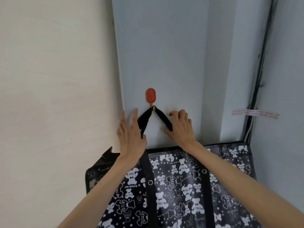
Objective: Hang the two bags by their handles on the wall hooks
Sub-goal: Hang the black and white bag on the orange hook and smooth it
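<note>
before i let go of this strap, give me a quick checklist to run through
1. Black handle looped over the hook peg: ok, both sides run down from the peg.
2. Hook flat on the wall panel: ok, no visible tilt.
3. Left hand clear of the strap: not ok, thumb still touches the left side.
4. Right hand clear: not ok, it still holds the right side of the strap.
5. Bear-print bag hanging on its own weight: cannot tell, both hands are still at the strap.
6. Second bag hung: cannot tell, only one bag is clearly in view.
</note>
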